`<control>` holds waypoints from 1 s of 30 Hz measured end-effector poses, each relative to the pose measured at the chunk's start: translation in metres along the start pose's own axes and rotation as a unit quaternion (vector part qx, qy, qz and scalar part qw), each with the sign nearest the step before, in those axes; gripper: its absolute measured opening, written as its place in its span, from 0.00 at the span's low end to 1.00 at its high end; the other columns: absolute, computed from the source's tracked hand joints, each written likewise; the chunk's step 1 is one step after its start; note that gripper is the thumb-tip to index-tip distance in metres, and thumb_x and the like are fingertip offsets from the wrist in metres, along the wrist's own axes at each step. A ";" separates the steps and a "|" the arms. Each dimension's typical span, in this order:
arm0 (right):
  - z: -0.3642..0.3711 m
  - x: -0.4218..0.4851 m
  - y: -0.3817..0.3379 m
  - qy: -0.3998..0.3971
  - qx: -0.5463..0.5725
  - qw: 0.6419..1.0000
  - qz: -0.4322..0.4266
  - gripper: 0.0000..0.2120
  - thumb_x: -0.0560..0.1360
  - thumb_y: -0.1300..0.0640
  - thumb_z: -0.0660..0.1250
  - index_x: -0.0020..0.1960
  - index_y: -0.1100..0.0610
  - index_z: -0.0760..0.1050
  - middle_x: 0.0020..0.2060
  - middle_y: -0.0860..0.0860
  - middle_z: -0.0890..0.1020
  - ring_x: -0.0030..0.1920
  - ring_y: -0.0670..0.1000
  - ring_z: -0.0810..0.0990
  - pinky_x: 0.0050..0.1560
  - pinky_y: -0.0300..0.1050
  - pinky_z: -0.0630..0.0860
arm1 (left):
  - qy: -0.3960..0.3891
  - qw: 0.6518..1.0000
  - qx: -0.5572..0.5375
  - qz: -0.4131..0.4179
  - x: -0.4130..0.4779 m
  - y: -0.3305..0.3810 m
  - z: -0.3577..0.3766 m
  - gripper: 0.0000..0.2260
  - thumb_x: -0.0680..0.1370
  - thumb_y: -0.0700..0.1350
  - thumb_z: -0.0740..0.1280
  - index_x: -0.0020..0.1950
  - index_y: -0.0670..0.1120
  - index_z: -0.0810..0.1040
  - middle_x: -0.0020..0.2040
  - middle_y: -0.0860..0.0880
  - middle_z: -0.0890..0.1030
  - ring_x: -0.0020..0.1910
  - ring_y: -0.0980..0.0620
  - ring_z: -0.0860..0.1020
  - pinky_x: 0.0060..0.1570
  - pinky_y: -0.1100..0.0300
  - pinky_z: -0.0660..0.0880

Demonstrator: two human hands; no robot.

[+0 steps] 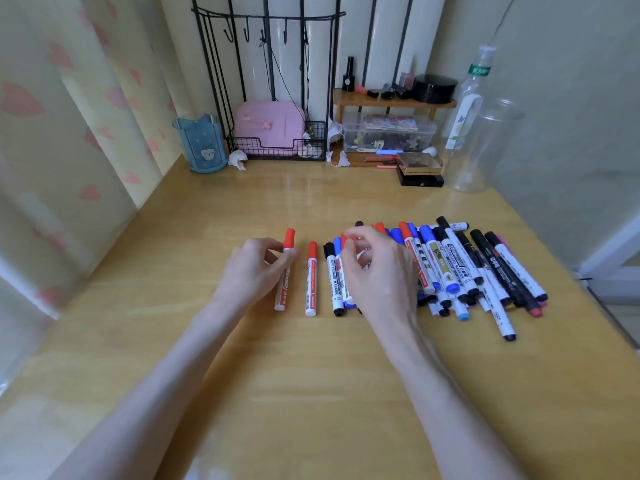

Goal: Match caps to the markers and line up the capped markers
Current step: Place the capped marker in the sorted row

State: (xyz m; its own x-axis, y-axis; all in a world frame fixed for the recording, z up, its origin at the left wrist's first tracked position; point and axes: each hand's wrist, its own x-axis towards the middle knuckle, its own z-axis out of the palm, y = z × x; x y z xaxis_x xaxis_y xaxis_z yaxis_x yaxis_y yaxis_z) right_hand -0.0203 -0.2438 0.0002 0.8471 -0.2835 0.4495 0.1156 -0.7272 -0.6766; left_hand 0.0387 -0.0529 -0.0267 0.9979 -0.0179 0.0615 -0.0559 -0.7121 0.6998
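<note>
A red-capped marker (288,244) lies at the left of the row, and my left hand (254,270) pinches it near the cap. To its right lie a second red-capped marker (310,282) and a black-capped marker (334,282), both flat on the wooden desk (311,375). My right hand (377,271) hovers with curled fingers over the left edge of a pile of capped markers (467,268) in red, blue and black. Whether it holds one is hidden by the hand itself.
Along the back stand a blue cup (202,143), a black wire rack (277,147) with a pink box, a small wooden shelf (391,102), a clear storage box (388,131) and clear plastic bottles (481,133). A curtain hangs on the left.
</note>
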 end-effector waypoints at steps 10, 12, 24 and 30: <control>-0.016 0.012 0.012 0.036 -0.067 0.996 0.049 0.09 0.80 0.55 0.66 0.57 0.49 0.83 0.45 0.47 0.87 0.41 0.51 0.84 0.37 0.44 0.73 | 0.011 1.000 0.008 -0.025 0.002 0.020 0.020 0.12 0.79 0.57 0.72 0.58 0.52 0.80 0.40 0.58 0.81 0.42 0.48 0.85 0.48 0.53 0.81; -0.019 0.014 0.015 0.033 -0.080 0.994 0.061 0.09 0.80 0.56 0.67 0.58 0.49 0.83 0.45 0.48 0.87 0.42 0.51 0.83 0.35 0.44 0.73 | 0.010 1.000 0.000 -0.020 0.001 0.021 0.020 0.09 0.79 0.54 0.71 0.56 0.52 0.80 0.39 0.56 0.83 0.32 0.52 0.85 0.46 0.52 0.83; -0.017 0.016 0.025 -0.011 -0.136 0.989 0.063 0.08 0.78 0.51 0.70 0.57 0.49 0.82 0.49 0.49 0.83 0.55 0.53 0.74 0.52 0.51 0.75 | 0.048 0.995 0.025 0.090 0.010 0.036 0.024 0.08 0.83 0.50 0.67 0.60 0.51 0.81 0.49 0.55 0.83 0.48 0.50 0.82 0.49 0.52 0.78; -0.018 0.014 0.030 -0.032 -0.179 0.982 0.051 0.12 0.74 0.40 0.74 0.52 0.46 0.83 0.49 0.49 0.78 0.55 0.54 0.71 0.60 0.49 0.70 | -0.043 0.980 0.035 0.192 0.048 0.066 0.056 0.19 0.85 0.55 0.63 0.74 0.51 0.75 0.65 0.53 0.82 0.68 0.48 0.75 0.68 0.46 0.69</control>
State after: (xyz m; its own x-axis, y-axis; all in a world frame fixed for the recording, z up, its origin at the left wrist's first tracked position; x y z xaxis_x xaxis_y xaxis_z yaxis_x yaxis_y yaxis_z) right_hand -0.0144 -0.2804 -0.0036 0.8770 -0.3343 0.3450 -0.1509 -0.8735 -0.4629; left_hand 0.0844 -0.1401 -0.0179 0.9025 -0.3513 0.2491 -0.4293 -0.6879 0.5852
